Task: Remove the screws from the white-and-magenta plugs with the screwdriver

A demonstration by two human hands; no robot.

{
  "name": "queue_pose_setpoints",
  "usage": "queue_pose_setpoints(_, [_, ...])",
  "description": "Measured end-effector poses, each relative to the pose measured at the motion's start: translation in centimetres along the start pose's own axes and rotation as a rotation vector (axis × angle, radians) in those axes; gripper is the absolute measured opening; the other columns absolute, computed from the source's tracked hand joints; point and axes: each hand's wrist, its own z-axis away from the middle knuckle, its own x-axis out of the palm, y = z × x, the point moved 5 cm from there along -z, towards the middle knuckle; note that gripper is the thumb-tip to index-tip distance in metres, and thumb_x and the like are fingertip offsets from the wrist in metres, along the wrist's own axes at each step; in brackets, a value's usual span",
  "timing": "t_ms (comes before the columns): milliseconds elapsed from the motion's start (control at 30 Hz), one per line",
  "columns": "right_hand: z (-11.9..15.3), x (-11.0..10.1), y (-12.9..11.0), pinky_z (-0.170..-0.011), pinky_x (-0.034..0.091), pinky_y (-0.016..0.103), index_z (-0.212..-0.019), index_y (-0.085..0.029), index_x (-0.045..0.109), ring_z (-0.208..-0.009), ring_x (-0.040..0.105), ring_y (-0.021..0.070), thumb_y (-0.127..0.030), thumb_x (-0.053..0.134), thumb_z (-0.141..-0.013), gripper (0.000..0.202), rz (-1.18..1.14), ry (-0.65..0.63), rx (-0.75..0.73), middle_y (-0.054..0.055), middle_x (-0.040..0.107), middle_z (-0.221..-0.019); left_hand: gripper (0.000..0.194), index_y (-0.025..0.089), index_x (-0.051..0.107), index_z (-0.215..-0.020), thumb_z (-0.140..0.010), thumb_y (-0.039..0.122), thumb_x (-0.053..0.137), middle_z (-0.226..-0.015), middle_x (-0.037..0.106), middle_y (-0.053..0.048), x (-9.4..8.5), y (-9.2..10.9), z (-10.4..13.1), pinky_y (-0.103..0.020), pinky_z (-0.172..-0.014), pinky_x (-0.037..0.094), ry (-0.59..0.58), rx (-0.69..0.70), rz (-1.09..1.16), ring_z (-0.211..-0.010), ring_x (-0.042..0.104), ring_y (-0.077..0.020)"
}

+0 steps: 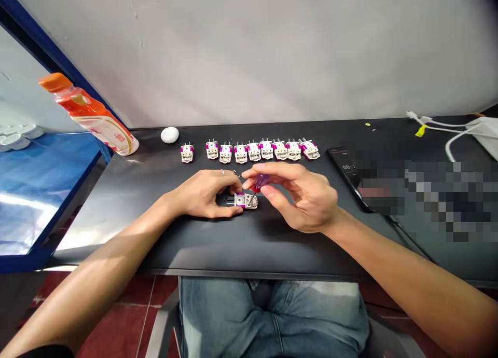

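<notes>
On the black table lies a white and purple electrical plug (pixel 246 201), its metal prongs pointing left. My left hand (pixel 208 192) grips its sides between thumb and fingers and rests on the table. In my right hand (pixel 299 194) is a small screwdriver (pixel 260 182) with a red and purple see-through handle, pinched between thumb and fingertips. Its thin shaft slants down to the plug's upper face; whether the tip sits in a screw is too small to tell. Behind both hands stands a row of several similar plugs (pixel 253 151), with one plug (pixel 187 153) apart on the left.
An orange-capped bottle (pixel 97 119) and a white egg-shaped object (pixel 169 135) stand at the back left. A phone (pixel 348 176) with a cable lies right of my right hand. White cables (pixel 447 127) lie at the far right. The table's front edge (pixel 257 273) runs above my lap.
</notes>
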Motion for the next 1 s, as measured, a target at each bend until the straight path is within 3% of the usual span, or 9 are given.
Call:
queue_pose_setpoints(100, [-0.27,-0.13,-0.55,-0.085,0.079,0.039,-0.153,-0.028,0.076,-0.096,0.089,0.0237,-0.015,0.089,-0.098,0.058,0.082,0.045,-0.129,0.007,0.090,-0.118,0.029,0.022,0.072,-0.105,-0.097,0.048,0.083,-0.095,0.076,-0.003,0.07,-0.15,0.01,-0.031,-0.075,0.051,0.003,-0.005,0.013,-0.081,0.069,-0.0192])
queue_pose_setpoints(167, [-0.39,-0.26,-0.71,-0.080,0.079,0.036,-0.151,-0.030,0.077,-0.089,0.088,0.0219,-0.013,0.092,-0.096,0.059,0.125,0.075,-0.149,0.004,0.091,-0.111,0.029,0.022,0.072,-0.105,-0.097,0.048,0.083,-0.097,0.077,-0.003,0.14,-0.18,-0.01,-0.031,-0.076,0.052,-0.005,0.002,0.017,-0.082,0.070,-0.0195])
queue_pose_setpoints(267, [-0.44,-0.08,-0.39,-0.089,0.080,0.036,-0.161,-0.027,0.070,-0.099,0.090,0.0206,-0.002,0.078,-0.101,0.065,0.064,0.012,-0.042,0.007,0.091,-0.124,0.029,0.022,0.070,-0.103,-0.097,0.048,0.083,-0.097,0.077,-0.003,0.13,-0.15,-0.05,-0.031,-0.075,0.051,0.000,0.021,0.006,-0.082,0.070,-0.0198])
queue_pose_setpoints(367, [-0.54,-0.01,-0.43,-0.096,0.079,0.040,-0.162,-0.027,0.069,-0.114,0.089,0.0242,-0.005,0.077,-0.102,0.065,0.066,-0.052,-0.046,0.011,0.087,-0.135,0.030,0.022,0.071,-0.105,-0.098,0.049,0.083,-0.093,0.075,-0.002,0.08,-0.13,-0.05,-0.031,-0.074,0.050,0.013,0.026,0.001,-0.079,0.069,-0.0191])
queue_pose_setpoints(500, [-0.66,-0.42,-0.69,-0.083,0.078,0.035,-0.154,-0.032,0.076,-0.100,0.087,0.0213,-0.010,0.087,-0.099,0.061,0.146,-0.017,-0.141,0.005,0.088,-0.118,0.030,0.022,0.073,-0.107,-0.097,0.049,0.083,-0.094,0.076,-0.002,0.08,-0.16,-0.06,-0.031,-0.074,0.051,-0.001,0.007,0.002,-0.078,0.068,-0.0188])
queue_pose_setpoints(667, [-0.46,-0.20,-0.17,-0.091,0.079,0.036,-0.165,-0.028,0.065,-0.106,0.089,0.0209,-0.002,0.072,-0.103,0.068,0.004,-0.066,-0.014,0.010,0.087,-0.134,0.029,0.022,0.071,-0.105,-0.099,0.048,0.082,-0.099,0.078,-0.004,0.06,-0.06,-0.01,-0.031,-0.076,0.051,-0.006,0.025,0.014,-0.084,0.071,-0.0201])
queue_pose_setpoints(833, [-0.63,-0.39,-0.80,-0.084,0.079,0.034,-0.154,-0.027,0.075,-0.096,0.087,0.0200,-0.008,0.087,-0.098,0.061,0.107,-0.027,-0.167,0.007,0.090,-0.120,0.029,0.022,0.073,-0.108,-0.097,0.046,0.084,-0.098,0.077,-0.003,0.13,-0.25,0.01,-0.031,-0.074,0.050,0.008,0.021,0.003,-0.081,0.069,-0.0194])
queue_pose_setpoints(1000, [-0.45,-0.26,-0.19,-0.088,0.079,0.031,-0.167,-0.025,0.064,-0.103,0.089,0.0192,0.002,0.075,-0.099,0.074,0.008,-0.044,-0.051,0.009,0.088,-0.130,0.029,0.022,0.070,-0.104,-0.098,0.047,0.084,-0.099,0.078,-0.004,0.13,-0.17,0.03,-0.031,-0.075,0.051,-0.002,0.027,0.009,-0.084,0.072,-0.0203])
